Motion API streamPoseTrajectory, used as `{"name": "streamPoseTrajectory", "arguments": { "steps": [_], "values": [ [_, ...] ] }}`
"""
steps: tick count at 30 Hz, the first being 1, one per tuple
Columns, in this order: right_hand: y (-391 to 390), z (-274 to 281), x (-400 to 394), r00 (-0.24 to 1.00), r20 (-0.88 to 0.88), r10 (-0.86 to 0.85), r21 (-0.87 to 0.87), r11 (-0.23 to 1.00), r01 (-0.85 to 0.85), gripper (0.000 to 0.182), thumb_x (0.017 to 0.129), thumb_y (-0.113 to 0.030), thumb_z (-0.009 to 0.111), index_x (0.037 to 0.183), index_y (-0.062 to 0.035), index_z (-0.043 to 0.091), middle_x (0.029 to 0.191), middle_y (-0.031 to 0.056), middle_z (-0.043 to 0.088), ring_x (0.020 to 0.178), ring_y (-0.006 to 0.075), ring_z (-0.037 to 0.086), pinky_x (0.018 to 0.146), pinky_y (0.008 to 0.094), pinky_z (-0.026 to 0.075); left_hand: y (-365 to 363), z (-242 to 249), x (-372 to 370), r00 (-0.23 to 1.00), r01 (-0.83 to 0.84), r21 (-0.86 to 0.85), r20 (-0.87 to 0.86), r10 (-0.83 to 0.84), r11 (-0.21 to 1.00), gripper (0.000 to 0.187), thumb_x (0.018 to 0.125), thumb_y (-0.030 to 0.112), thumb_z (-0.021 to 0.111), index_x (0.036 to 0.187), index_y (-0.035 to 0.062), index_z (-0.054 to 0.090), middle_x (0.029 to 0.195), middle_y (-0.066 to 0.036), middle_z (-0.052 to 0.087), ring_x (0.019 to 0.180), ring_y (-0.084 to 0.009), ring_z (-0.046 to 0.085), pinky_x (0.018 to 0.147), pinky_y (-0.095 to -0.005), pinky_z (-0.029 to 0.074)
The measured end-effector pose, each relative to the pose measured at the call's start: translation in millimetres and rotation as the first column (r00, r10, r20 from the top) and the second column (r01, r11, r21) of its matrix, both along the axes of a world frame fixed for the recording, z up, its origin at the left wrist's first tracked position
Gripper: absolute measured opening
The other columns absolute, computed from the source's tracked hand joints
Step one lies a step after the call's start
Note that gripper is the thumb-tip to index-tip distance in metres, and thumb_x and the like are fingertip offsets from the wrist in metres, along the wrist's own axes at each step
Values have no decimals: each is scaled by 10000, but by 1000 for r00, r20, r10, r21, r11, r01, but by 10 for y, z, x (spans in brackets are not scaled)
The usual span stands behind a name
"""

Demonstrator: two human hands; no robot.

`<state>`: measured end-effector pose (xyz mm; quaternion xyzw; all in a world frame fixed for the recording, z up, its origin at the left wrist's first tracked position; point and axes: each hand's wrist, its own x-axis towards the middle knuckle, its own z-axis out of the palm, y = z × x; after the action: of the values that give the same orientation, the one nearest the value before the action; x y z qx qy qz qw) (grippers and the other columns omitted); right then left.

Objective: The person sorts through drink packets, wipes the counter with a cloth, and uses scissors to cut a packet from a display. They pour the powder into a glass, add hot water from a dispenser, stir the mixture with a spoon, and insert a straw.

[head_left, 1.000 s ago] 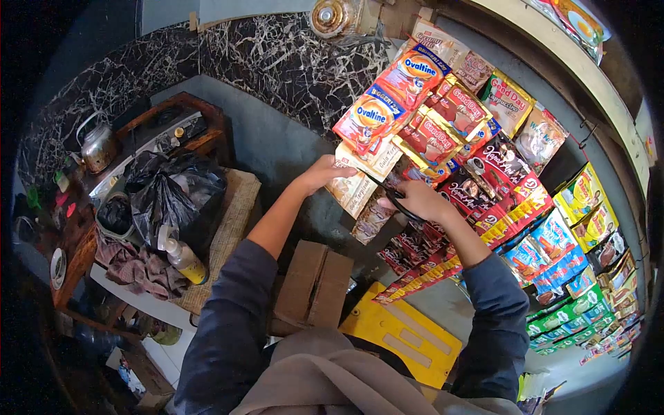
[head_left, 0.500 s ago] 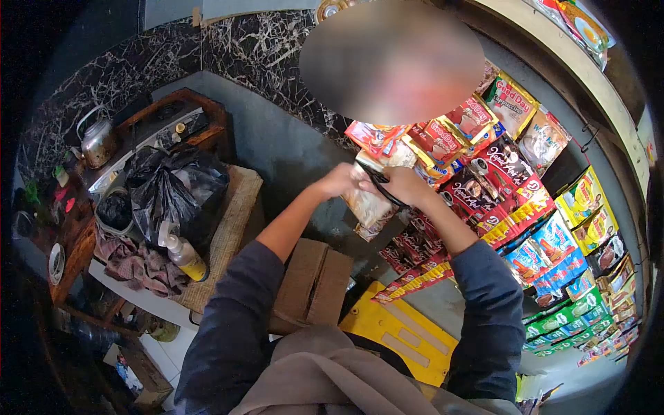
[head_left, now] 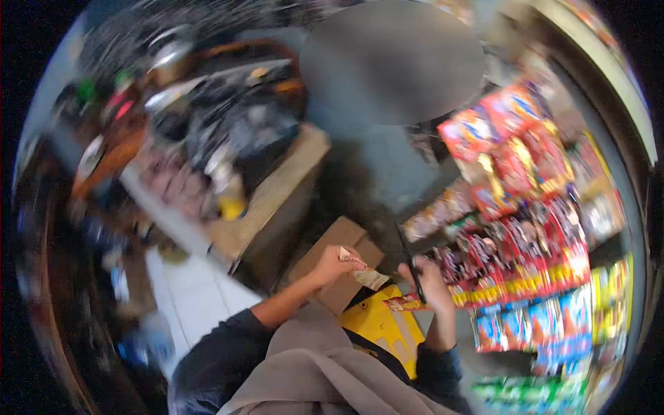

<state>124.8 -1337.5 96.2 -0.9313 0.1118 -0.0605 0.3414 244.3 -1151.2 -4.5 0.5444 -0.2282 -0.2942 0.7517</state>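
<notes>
Background's hanging sachets [head_left: 512, 266] on your right, bit blurry | pale packet [head_left: 371, 279] pinched in your left hand [head_left: 330, 266], by the cardboard box [head_left: 354, 235] | black scissors [head_left: 416, 280] in your right hand [head_left: 436, 289], hands apart | looks like a carrying step tbh | next move needs blades kept off the packet

Blk scissors [head_left: 417, 282], crm pkt [head_left: 371, 279], brn box [head_left: 354, 238].

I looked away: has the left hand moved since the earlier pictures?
Yes, down the view: the left hand was above the cardboard box, clear of it, and now overlaps it, holding a pale packet.
</notes>
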Motion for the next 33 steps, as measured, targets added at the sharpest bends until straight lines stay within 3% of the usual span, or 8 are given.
{"name": "streamPoseTrajectory", "arguments": {
  "steps": [3,5,6,8,13,16,21,33],
  "values": [
    [170,-809,-51,958,-269,103,196,979,-50,347,705,-307,711,603,-64,484,500,-44,377,464,45,380,399,241,297,619,-216,-358,980,-165,93,-94,174,982,129,716,98,686,787,12,620,730,-25,630,630,-76,563,551,-223,451],
    [471,-1090,-37,893,-368,259,75,966,-249,372,628,-337,764,636,-17,574,496,15,457,463,78,408,437,266,341,1055,-280,-716,936,-336,-4,-112,333,942,138,709,94,697,790,15,617,720,-19,623,640,-65,553,569,-214,444],
    [620,-1212,-93,840,-407,360,124,932,-339,372,627,-337,764,636,-17,574,496,15,457,463,78,408,437,266,341,1224,-352,-918,874,-460,163,-88,477,873,131,712,82,695,788,14,613,719,-15,621,658,-62,552,585,-208,440],
    [959,-1384,-29,529,-678,511,-25,703,-711,446,627,-473,685,777,-56,636,689,181,582,656,317,588,586,388,433,1640,-372,-1225,780,-602,62,-170,602,796,127,706,70,697,782,17,611,718,-13,619,653,-68,552,592,-215,445],
    [1908,-1531,86,410,-519,750,121,539,-833,196,608,-182,659,704,-16,620,629,161,579,560,217,584,548,338,432,2612,-149,-1787,400,-890,143,-214,891,434,114,715,60,679,769,6,594,715,-43,620,647,-76,563,600,-215,447],
    [2693,-1372,297,291,-525,800,193,445,-874,224,590,-178,636,742,-15,622,657,175,586,586,236,587,561,334,439,3200,-257,-2018,175,-980,66,-186,967,190,118,715,65,680,767,12,589,730,-40,610,664,-82,561,604,-210,442],
    [4214,-1268,550,162,-487,858,-26,171,-985,255,601,-189,632,749,18,613,739,232,579,742,396,564,671,412,453,4186,-277,-2286,-150,-989,13,-87,985,-150,106,704,59,684,716,16,587,679,-32,594,592,-82,544,531,-223,451],
    [7468,-1296,332,-48,-318,947,78,-25,-997,223,674,-167,629,774,26,576,702,219,581,729,382,568,671,416,450,6247,-227,-3179,-654,-756,21,12,756,-654,79,709,54,661,724,21,591,703,-22,589,644,-78,529,611,-219,429]
  ]
}}
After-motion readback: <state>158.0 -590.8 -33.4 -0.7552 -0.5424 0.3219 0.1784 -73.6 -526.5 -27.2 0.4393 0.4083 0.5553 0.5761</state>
